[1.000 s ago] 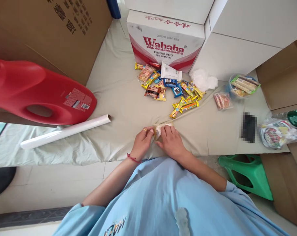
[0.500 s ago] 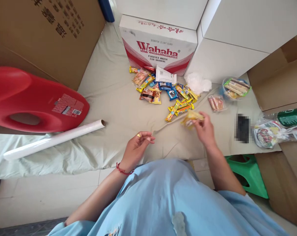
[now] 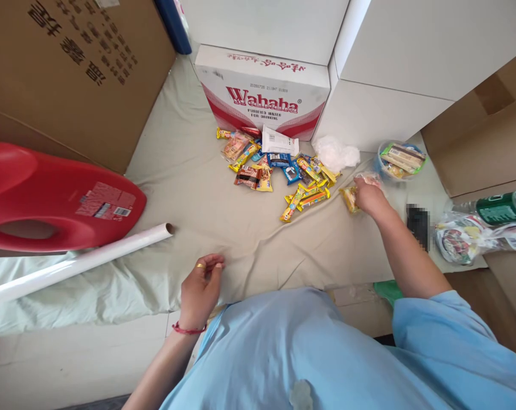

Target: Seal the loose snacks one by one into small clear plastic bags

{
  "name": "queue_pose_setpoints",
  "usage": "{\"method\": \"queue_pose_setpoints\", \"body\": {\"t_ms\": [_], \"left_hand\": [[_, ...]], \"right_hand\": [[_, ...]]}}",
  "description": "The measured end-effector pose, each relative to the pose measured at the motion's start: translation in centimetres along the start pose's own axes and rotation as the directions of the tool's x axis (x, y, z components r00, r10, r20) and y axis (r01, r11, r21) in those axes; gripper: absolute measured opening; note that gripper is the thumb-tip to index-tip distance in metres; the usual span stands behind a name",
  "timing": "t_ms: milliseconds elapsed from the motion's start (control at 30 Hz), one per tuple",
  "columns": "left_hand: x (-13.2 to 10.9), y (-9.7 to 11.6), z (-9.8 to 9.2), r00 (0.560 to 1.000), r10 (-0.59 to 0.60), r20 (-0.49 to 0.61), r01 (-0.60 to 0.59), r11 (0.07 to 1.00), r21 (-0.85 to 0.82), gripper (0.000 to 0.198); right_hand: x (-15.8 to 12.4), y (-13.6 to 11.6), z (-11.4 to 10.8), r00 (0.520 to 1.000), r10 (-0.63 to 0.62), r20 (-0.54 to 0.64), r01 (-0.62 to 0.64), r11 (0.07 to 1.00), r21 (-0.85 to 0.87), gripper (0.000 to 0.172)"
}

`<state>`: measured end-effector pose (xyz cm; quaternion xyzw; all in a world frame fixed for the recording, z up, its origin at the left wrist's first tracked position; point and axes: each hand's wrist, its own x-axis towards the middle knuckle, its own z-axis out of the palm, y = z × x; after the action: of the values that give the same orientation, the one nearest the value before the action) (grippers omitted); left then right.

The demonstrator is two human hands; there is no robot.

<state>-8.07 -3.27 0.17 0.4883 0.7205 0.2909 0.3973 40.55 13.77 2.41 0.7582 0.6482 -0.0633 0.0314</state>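
right hand (image 3: pixel 371 198): fingers closed on yellow packet (image 3: pixel 349 199), against pink packet (image 3: pixel 372 180)
left hand (image 3: pixel 200 290): half-curled, empty, over sheet (image 3: pixel 240 228)

Yellow packet (image 3: pixel 350 199) in right hand (image 3: pixel 371 197) (left hand (image 3: pixel 200 289) near white tube (image 3: pixel 87 259))

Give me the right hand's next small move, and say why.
Probably lower the yellow packet onto the cloth and let go: the right hand holds it right by the pink packet, with the tub just beyond. Whether the yellow packet already touches the cloth is hard to tell.
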Motion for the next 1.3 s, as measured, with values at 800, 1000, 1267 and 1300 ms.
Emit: {"method": "queue_pose_setpoints", "body": {"t_ms": [800,1000,1267,1300], "left_hand": [[0.5,-3.3,1.6,0.708,0.698,-0.105,-0.58,0.66,0.477,0.015],[0.6,0.8,2.3,0.844,0.53,-0.081,-0.516,0.843,0.152,0.013],[1.2,9.4,8.5,0.695,0.669,0.263,-0.636,0.743,-0.208,0.053],[1.3,9.6,9.1,0.691,0.658,0.3,-0.628,0.752,-0.201,0.045]], "right_hand": [[3.4,-7.9,-2.4,0.87,0.1,-0.483,0.275,0.715,0.643,0.01],[-8.6,-10.7,-1.4,0.99,0.035,0.135,-0.12,-0.278,0.953,0.032],[-17.8,-15.6,2.9,0.88,-0.127,0.458,-0.462,-0.453,0.762,0.032],[-18.0,-15.6,2.8,0.884,-0.139,0.447,-0.46,-0.439,0.772,0.032]]}}
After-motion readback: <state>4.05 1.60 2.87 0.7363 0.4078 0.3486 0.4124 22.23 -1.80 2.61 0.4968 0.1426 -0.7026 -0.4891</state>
